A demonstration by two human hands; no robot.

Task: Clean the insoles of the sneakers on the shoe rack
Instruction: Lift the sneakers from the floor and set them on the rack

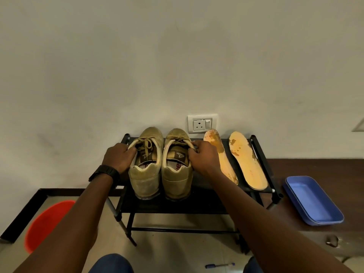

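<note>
- Found a white wall socket [202, 123] on the wall just behind the black shoe rack [262, 152].
- Spotted a red bucket [47, 223] on the floor at near left, a pen [219, 265] on the floor at near right, and a brown cabinet [307, 168] right of the rack.
- Found the left sneaker [144, 180] and right sneaker [177, 182] touching side by side on the top shelf, heels near, toes toward the wall.
- Found two stained yellow insoles flat on the same shelf, right of the sneakers: the left insole [222, 154] partly hidden behind the right wrist, the right insole [247, 160] beside the rack's right rail.
- Saw the left hand [118, 157], a wristwatch [104, 173] on its wrist, with fingers curled over the left sneaker's outer collar.
- Saw the right hand [202, 156] pinching the right sneaker's outer collar near the laces.
- Noted a blue tray [313, 200] on the cabinet, open side up, seemingly nested in a second one.
- Glimpsed white lining with red print inside each sneaker.
- Could not tell the bucket's contents through the blur.
</note>
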